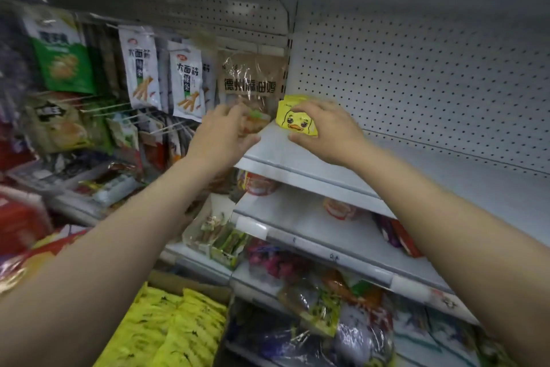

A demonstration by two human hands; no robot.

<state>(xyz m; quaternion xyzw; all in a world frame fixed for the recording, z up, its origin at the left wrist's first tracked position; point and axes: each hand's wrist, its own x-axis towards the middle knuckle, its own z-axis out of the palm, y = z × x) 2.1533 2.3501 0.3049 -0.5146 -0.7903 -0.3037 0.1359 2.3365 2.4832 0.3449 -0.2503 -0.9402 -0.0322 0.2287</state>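
Observation:
My right hand [324, 131] grips a small yellow packet with a cartoon duck face [293, 121], thumb under it and fingers over its top, at the left end of a white shelf [401, 170]. The packet sits just above the shelf surface. My left hand [221, 136] is raised beside it, fingers loosely curved in front of a clear snack bag with brown print [253, 81] hanging to the left; whether it touches that bag is unclear. Both forearms reach up from the bottom of the view.
White pegboard [416, 75] backs the shelf. Hanging snack packets [186, 81] and a green bag [62, 63] fill the left bay. Lower shelves [327, 235] hold mixed packets. Yellow bags [178, 328] lie in a box at the bottom.

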